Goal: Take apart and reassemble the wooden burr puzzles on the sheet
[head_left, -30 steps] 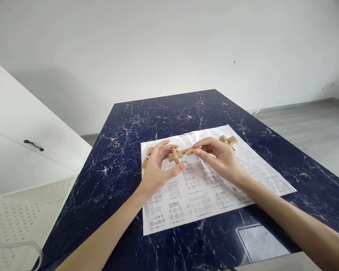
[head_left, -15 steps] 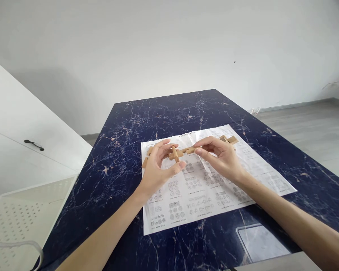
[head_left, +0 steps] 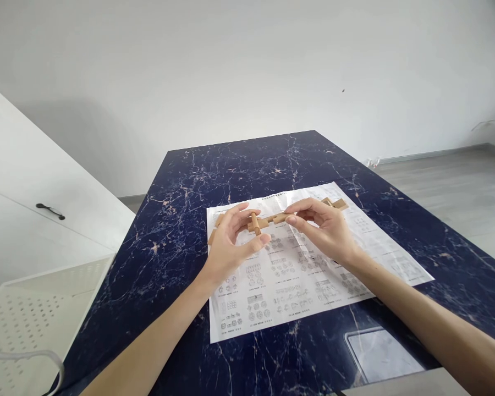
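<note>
Thumb and forefinger of our left hand (head_left: pixel 231 245) pinch a wooden rod (head_left: pixel 256 224) crossing a block (head_left: pixel 264 223); our right hand (head_left: pixel 324 231) pinches a notched piece (head_left: pixel 279 219) beside it. We can't tell whether block and piece touch. We seem to be lining them up, which calls for a steady left grip and small right-hand nudges. Beneath lies a printed sheet (head_left: pixel 289 308) on the dark table (head_left: pixel 251 165).
</note>
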`<state>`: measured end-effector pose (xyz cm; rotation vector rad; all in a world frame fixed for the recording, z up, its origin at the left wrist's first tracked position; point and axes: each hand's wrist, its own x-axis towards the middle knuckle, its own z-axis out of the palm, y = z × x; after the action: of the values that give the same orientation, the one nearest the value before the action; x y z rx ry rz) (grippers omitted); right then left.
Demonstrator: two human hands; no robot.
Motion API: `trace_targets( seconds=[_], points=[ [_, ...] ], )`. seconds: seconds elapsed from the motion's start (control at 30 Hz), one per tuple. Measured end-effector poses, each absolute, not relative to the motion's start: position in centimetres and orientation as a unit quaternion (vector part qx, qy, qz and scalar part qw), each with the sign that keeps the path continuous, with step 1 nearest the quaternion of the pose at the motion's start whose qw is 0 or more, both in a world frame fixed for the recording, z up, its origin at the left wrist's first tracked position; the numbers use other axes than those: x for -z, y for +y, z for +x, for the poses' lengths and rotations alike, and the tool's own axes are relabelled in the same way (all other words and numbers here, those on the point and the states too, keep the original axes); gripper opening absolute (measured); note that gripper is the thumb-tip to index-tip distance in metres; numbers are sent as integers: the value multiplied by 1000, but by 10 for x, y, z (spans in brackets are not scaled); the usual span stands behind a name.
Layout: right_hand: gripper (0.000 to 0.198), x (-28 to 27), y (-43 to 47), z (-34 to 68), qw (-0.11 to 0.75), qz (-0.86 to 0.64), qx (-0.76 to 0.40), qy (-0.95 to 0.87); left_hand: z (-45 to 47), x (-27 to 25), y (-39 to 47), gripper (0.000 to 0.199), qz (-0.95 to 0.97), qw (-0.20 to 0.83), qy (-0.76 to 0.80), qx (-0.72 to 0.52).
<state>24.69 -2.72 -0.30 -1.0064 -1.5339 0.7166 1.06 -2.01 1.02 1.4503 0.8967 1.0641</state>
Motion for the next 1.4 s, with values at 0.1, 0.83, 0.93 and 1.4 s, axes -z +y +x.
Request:
trace_targets(
  seconds=[0.1, 0.83, 0.93, 1.4],
  points=[
    [16, 4, -26, 248, 552, -414, -321, -649, 9, -10, -19, 73, 614, 538, 372, -441],
    [15, 5, -24, 250, 549, -428, -304, -651, 8, -12, -15, 74, 616, 534, 379, -438],
    [17, 4, -26, 248, 553, -432, -301, -646, 8, -11, -14, 71, 608, 532, 381, -450],
    [17, 3, -26, 249, 552, -437, -297, -645, 8, -14, -15, 65, 616, 521, 381, -451]
  ],
)
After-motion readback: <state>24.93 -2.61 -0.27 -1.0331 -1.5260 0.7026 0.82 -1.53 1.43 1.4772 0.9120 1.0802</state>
